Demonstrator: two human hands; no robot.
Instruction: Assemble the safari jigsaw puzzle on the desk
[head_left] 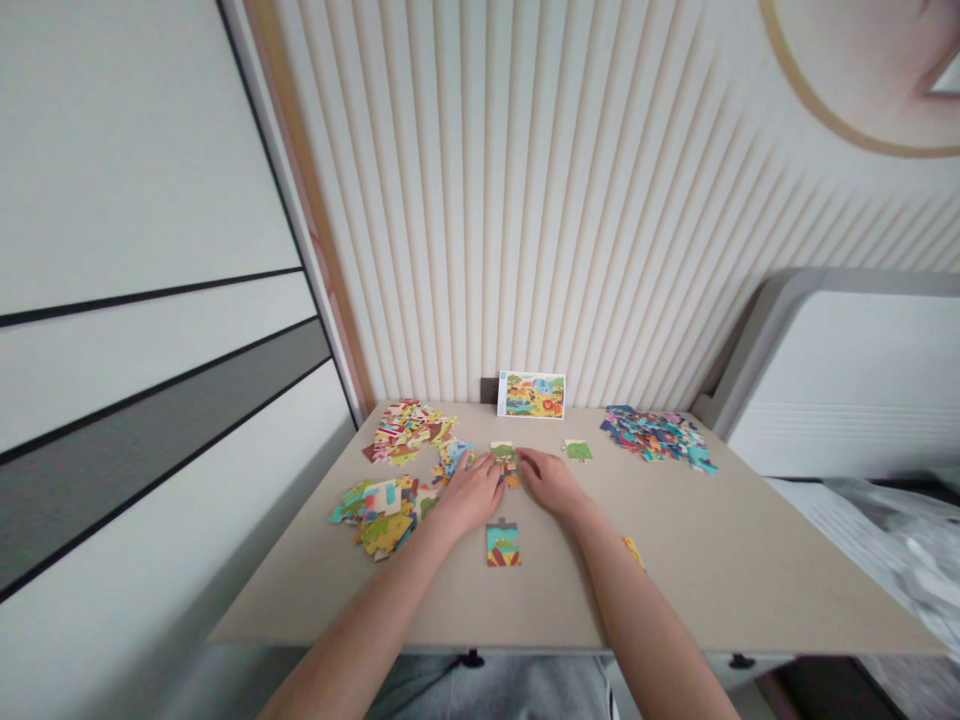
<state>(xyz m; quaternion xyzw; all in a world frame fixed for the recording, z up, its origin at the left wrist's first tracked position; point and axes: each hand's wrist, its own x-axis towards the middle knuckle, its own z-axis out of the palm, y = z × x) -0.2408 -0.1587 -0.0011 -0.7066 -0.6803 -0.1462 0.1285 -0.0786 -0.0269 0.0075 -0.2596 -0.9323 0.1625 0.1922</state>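
Small jigsaw pieces (502, 452) with a green tree and orange patches lie joined or touching on the table between my hands. My left hand (474, 492) rests palm down with its fingers spread, the fingertips on their left side. Bent fingers of my right hand (551, 480) press together at their right edge; the fingertips are partly hidden. Nearer to me lies a single jigsaw piece (503, 545) with a green animal on blue. Beyond my right hand is a green tree piece (577, 451). A blue jigsaw piece (452, 455) lies by my left fingers.
A picture card (532, 395) with animals leans against the ribbed wall. Heaps of loose pieces lie at back left (409, 430), front left (382, 515) and back right (660, 437). A yellow piece (634, 552) shows beside my right forearm. The table's front edge (540, 645) is close to me.
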